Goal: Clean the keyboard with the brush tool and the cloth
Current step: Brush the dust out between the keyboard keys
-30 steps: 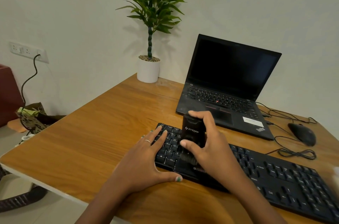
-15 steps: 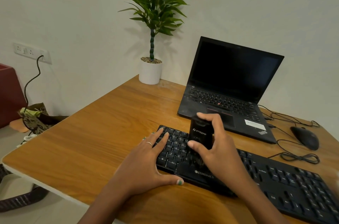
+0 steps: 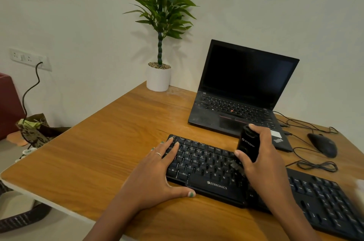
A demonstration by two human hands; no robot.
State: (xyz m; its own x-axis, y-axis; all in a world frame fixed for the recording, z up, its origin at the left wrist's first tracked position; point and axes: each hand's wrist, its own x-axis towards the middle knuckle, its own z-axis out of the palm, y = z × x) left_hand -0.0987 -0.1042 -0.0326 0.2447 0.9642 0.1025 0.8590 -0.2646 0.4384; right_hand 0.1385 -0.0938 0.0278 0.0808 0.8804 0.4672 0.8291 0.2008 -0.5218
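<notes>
- The right hand [image 3: 262, 163] grips the black brush tool [image 3: 247, 145], bristles touching the middle keys of the black keyboard [image 3: 214, 169].
- The left hand [image 3: 157, 173] lies spread, fingers pressing the keyboard's left end on the wooden surface [image 3: 98, 152].

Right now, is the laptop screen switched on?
No, the laptop stands open behind the keyboard, but its screen is completely black.

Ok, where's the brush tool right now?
Head view, right of centre: the brush tool is gripped in the right hand, bristles on the keyboard.
</notes>
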